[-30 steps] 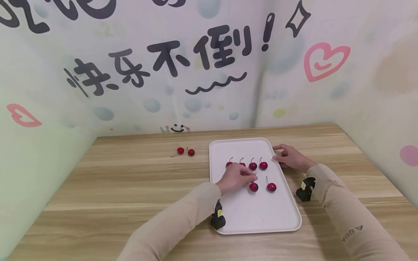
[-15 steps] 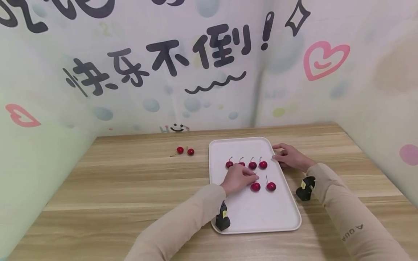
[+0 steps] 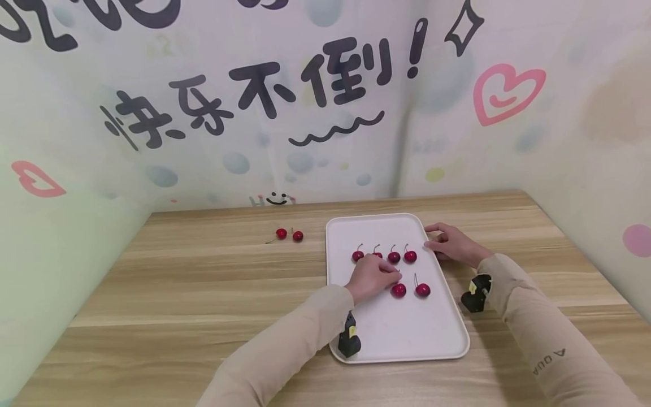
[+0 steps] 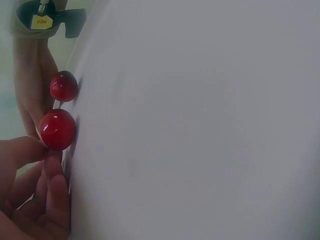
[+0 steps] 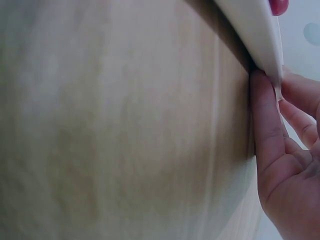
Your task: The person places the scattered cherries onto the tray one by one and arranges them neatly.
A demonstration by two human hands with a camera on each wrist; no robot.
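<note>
On the white tray, my left hand pinches the stem of a dark red cherry between thumb and fingertips. In the left wrist view that cherry is at the fingertips, with another cherry beyond it. To its right on the tray lies a second cherry, stem pointing up and away. A row of several cherries runs behind these two, partly hidden by my left hand. My right hand grips the tray's right rim, with a finger tucked under the edge in the right wrist view.
Two more cherries with stems lie on the wooden table, left of the tray. Printed cloth walls stand behind the table and along its sides.
My left hand has shifted slightly right, and the cherry at its fingertips has moved with it toward the neighbouring cherry. My right hand stays on the tray rim.
</note>
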